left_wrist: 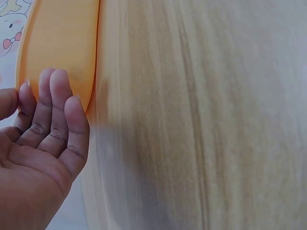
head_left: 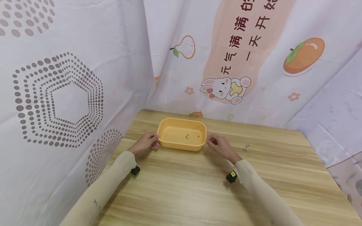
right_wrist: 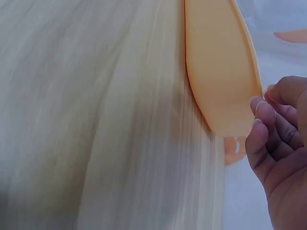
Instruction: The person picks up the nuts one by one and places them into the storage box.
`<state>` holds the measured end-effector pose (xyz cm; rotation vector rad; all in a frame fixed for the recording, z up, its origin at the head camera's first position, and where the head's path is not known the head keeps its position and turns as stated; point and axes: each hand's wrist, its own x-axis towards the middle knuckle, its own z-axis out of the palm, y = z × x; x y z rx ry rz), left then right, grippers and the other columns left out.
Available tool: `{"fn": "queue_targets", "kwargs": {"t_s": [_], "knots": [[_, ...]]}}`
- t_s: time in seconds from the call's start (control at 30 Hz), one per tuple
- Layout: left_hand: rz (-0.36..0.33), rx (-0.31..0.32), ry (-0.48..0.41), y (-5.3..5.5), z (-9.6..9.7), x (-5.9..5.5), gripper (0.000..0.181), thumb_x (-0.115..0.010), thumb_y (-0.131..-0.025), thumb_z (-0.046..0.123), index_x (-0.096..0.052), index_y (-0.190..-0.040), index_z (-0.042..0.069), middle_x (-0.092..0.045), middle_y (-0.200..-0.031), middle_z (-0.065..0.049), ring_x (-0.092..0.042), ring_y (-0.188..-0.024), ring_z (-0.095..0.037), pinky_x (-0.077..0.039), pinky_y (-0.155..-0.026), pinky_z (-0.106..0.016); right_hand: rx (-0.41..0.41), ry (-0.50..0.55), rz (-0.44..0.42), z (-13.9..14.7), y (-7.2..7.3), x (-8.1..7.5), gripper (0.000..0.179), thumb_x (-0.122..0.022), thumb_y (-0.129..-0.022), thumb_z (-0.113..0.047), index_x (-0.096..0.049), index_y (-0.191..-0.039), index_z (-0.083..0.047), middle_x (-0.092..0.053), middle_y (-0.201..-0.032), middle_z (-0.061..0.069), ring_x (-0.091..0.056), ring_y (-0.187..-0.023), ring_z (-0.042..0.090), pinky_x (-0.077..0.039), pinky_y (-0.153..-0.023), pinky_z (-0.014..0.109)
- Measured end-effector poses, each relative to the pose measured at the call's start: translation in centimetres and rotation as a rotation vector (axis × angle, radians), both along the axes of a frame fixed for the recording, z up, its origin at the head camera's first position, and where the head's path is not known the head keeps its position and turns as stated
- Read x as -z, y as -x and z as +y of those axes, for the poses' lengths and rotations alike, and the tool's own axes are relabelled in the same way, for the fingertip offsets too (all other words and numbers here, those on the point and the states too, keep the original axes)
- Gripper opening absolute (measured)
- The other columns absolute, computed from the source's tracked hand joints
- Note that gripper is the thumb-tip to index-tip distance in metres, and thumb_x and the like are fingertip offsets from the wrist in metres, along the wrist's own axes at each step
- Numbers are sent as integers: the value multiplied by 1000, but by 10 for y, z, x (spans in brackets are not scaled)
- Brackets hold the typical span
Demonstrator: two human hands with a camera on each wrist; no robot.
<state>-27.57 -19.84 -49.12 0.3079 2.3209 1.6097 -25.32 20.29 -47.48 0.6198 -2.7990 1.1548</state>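
A yellow-orange rectangular plastic basin (head_left: 181,146) with rounded corners stands on the wooden table in the head view. Several tiny dark pieces (head_left: 187,136) lie on its floor, too small to identify. At the basin's left end, my left hand (head_left: 145,142) pinches the rim between thumb and index finger; its other fingers lie loosely bent beside the outer wall in the left wrist view. My right hand (head_left: 222,146) is at the opposite end. Its thumb and fingertips meet at the rim in the right wrist view, with the remaining fingers curled below.
Several small dark metallic-looking pieces (head_left: 246,148) lie on the wooden table (head_left: 181,188) to the right of my right hand. A printed white curtain (head_left: 175,84) hangs behind the table's back edge, and another patterned curtain (head_left: 118,78) borders the left side.
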Motion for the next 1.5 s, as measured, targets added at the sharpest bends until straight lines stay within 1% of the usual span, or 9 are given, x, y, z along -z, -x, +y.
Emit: {"fn": "queue_targets", "kwargs": {"t_s": [0.17,0.33,0.6,0.7,0.83,1.07,1.3,1.5], "knots": [[-12,-3,-14,0,-1,0,39,-47,-112,30,-64,-100,-3,-67,-91,-14,-64,-78,-23,-57,-73,-32,18,-20,14,15,1,4,8,-68,-101,-17,-71,-100,-10,-66,-81,-4,-58,-71,13,-49,-60,25],[-6,0,-16,2,-2,-1,39,-47,-112,31,-64,-99,-2,-67,-91,-14,-64,-79,-23,-57,-73,-33,44,-40,8,31,1,9,8,-69,-101,-16,-71,-101,-9,-68,-85,-3,-59,-75,12,-50,-64,26],[-19,-5,-12,1,-2,-1,39,-48,-111,32,-64,-101,-3,-67,-93,-16,-64,-80,-24,-57,-75,-33,80,-76,15,52,-3,14,7,-68,-100,-15,-71,-100,-9,-68,-86,-1,-61,-77,14,-51,-68,30],[-18,-8,-12,1,-2,0,39,-48,-111,32,-64,-101,-3,-67,-93,-16,-64,-80,-24,-57,-75,-33,106,-89,4,60,-4,17,8,-67,-101,-16,-71,-100,-10,-68,-86,-1,-60,-77,15,-51,-68,31],[-20,-12,-14,2,-2,-1,39,-48,-111,31,-64,-100,-2,-67,-93,-15,-64,-80,-24,-57,-75,-33,125,-91,-9,70,-6,18,9,-66,-102,-17,-71,-102,-9,-68,-87,1,-60,-76,16,-50,-66,32],[-22,-9,-20,2,-2,-1,38,-48,-112,31,-64,-100,-2,-67,-92,-15,-64,-79,-23,-57,-74,-33,159,-96,-28,87,-8,20,10,-65,-102,-15,-70,-102,-7,-68,-84,2,-60,-73,15,-50,-65,30],[-13,-8,-16,1,0,-2,35,-47,-112,27,-64,-100,-2,-67,-93,-17,-64,-79,-23,-57,-74,-32,214,-100,-9,107,-13,23,8,-67,-99,-11,-69,-101,-3,-68,-83,4,-60,-71,15,-50,-63,29],[-15,9,2,-1,-1,-4,37,-46,-112,29,-64,-104,-2,-67,-96,-17,-64,-82,-24,-57,-76,-34,270,-115,-14,126,-18,29,15,-69,-100,-18,-68,-103,-3,-68,-83,6,-60,-68,15,-50,-60,28]]}}
